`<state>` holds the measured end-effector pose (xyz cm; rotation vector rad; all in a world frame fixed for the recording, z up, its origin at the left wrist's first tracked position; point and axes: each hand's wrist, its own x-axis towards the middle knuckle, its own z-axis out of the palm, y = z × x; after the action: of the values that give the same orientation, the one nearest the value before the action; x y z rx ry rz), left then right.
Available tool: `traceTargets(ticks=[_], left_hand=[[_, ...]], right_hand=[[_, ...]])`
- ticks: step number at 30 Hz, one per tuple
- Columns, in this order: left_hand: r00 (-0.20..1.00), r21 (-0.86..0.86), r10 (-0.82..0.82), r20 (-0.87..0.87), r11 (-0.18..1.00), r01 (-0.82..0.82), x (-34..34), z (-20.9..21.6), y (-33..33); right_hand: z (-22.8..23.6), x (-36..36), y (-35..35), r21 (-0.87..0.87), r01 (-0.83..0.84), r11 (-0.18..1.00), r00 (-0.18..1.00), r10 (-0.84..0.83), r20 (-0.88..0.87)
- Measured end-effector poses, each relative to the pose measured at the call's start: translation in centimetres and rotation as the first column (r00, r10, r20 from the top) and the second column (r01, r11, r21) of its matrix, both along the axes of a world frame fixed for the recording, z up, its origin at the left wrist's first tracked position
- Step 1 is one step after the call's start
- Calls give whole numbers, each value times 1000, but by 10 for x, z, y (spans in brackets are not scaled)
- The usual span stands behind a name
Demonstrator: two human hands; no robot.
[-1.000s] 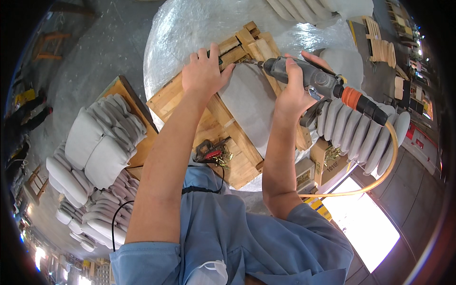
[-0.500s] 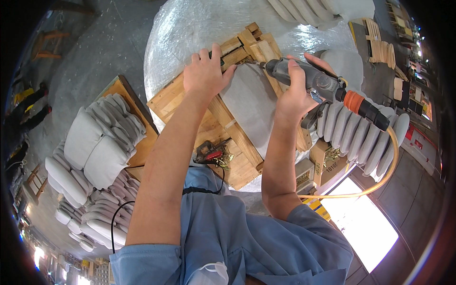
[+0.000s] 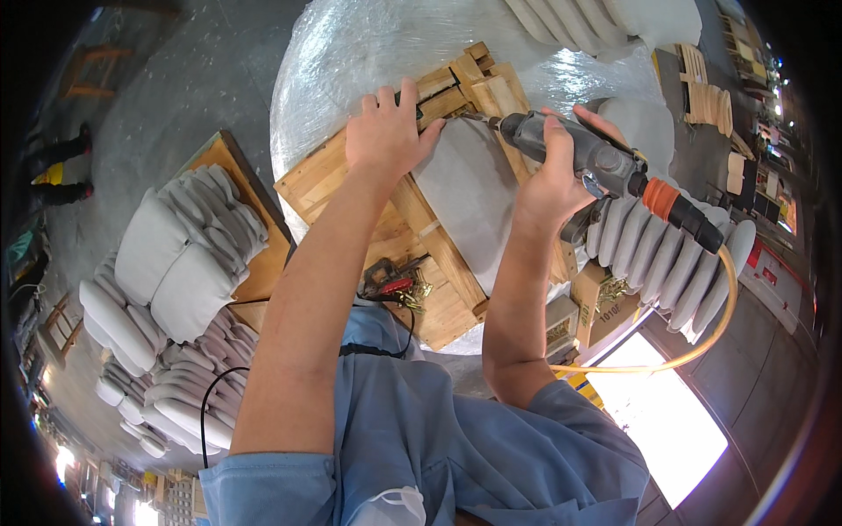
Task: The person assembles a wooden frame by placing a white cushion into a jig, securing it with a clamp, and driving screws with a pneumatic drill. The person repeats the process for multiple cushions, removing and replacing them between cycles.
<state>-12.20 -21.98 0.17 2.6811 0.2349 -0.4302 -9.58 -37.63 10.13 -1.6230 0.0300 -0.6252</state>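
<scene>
My right hand (image 3: 561, 171) grips a grey and black air drill (image 3: 588, 145), held nearly level with its bit pointing left. The bit's tip is at the far end of a grey curved panel (image 3: 469, 202); I cannot tell whether it touches. This panel lies in a light wooden jig (image 3: 452, 263). Over the jig's far left side rests my left hand (image 3: 381, 136), fingers apart and thumb stretched toward the panel's far corner. A small dark part (image 3: 419, 112) shows beside its fingertips. A yellow-orange hose (image 3: 730, 280) runs from the drill's orange and black connector.
Brass-coloured screws (image 3: 417, 294) and a red-and-dark tool (image 3: 383, 279) lie on the jig's near part. Plastic film (image 3: 320, 79) covers the round support beneath. Grey panels are stacked left (image 3: 167, 254) and right (image 3: 667, 254). A cardboard box (image 3: 589, 302) holds more screws.
The view has shifted slightly, so the jig appears a little farther right. My hands and the drill keep nearly the same place over it. A person at the far left has moved.
</scene>
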Motion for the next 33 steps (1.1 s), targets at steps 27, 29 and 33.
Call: traceTargets(ticks=[27, 29, 33], left_hand=[[996, 26, 18, 88, 999, -20, -4, -3, -2], [999, 16, -2, 45, 1000, 1, -2, 4, -1], [996, 14, -24, 88, 1000, 23, 1, 3, -2]], right_hand=[[2, 31, 17, 42, -193, 980, 956, 197, -215], [8, 25, 10, 50, -165, 985, 961, 172, -216], [-7, -34, -18, 108, -67, 992, 998, 67, 1]])
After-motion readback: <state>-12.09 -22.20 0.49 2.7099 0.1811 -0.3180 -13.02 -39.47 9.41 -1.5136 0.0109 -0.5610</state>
